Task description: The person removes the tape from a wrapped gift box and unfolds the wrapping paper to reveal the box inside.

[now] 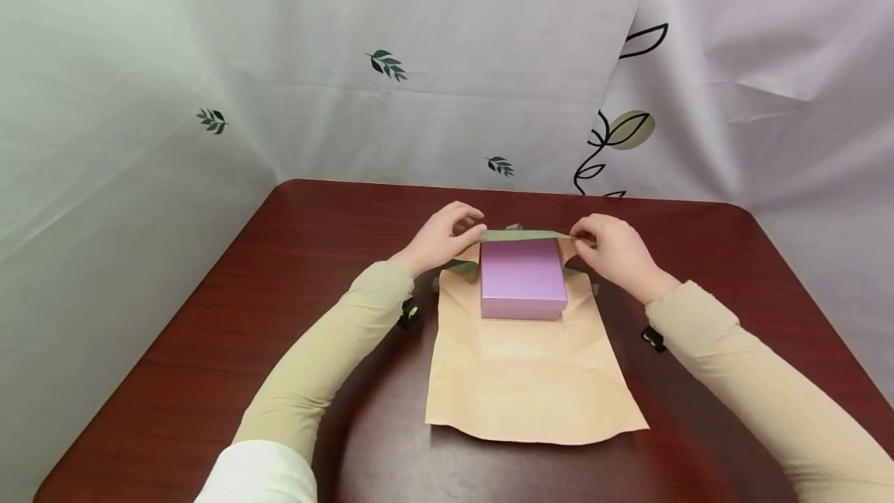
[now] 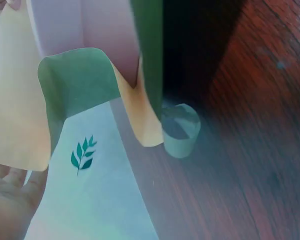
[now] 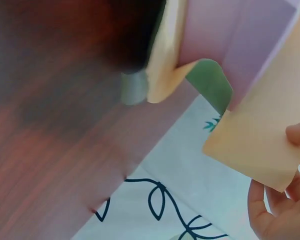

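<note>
A purple box [image 1: 524, 274] sits on a sheet of wrapping paper [image 1: 534, 383], tan on its upper face and green on its underside. The sheet's far end is lifted over the back of the box, where a green strip [image 1: 520, 236] shows. My left hand [image 1: 445, 237] pinches the left corner of this raised flap. At the opposite corner my right hand [image 1: 616, 251] grips the flap, thumb [image 3: 299, 133] on the tan face and fingers behind. Beside the box, the paper bends into folds [image 2: 80, 80]. The near end lies flat toward me.
Curled strips of tape [image 2: 182, 135] stick out by the paper's folded sides, one of them also in the right wrist view [image 3: 134, 89]. The dark red wooden table [image 1: 293, 254] ends at a white leaf-print curtain [image 1: 447, 123]. Black wrist cameras [image 1: 408, 313] hang under both sleeves.
</note>
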